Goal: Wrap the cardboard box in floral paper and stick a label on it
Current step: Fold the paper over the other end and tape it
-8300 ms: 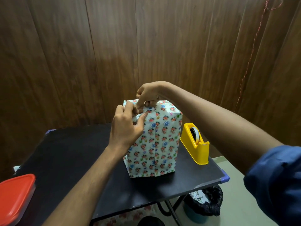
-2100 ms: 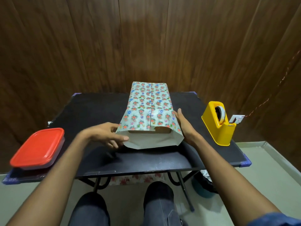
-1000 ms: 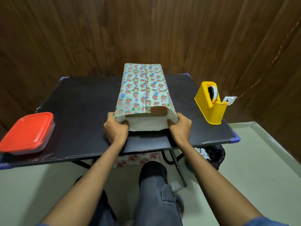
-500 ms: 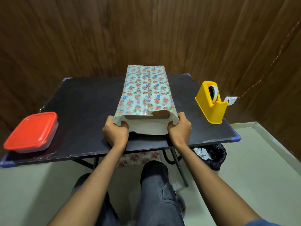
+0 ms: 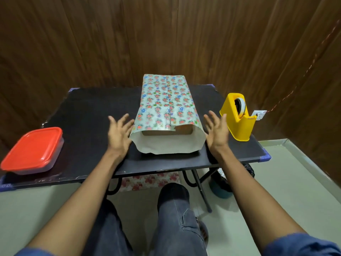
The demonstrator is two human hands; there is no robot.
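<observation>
Both hands: my left hand [image 5: 119, 134] and my right hand [image 5: 217, 132] hung with fingers spread and straight, one on each side of the parcel, gripping nothing — whether the left fingertips brushed the paper I could not tell.
Parcel: the long cardboard box in glossy floral wrapping paper [image 5: 166, 108] lay flat along the middle of the black folding table [image 5: 88, 115], its far end folded shut.
Near end: the paper stood open as a loose white-lined sleeve [image 5: 168, 145] past the box, brown cardboard showing inside.
Handling: I judged the box stiff and light, the paper thin, slick and quick to crease or tear — so pressing with flat fingers seemed safer than tugging.
Where to hold: I judged the side walls of the overhang, right at the box corners, the place to pinch and fold inward.
Tape: the yellow plastic tape dispenser [image 5: 238, 117] stood just beside my right hand.
Other: a red-lidded clear plastic container [image 5: 33, 150] sat at the table's left edge, well apart.
Label: none was visible on the parcel.
</observation>
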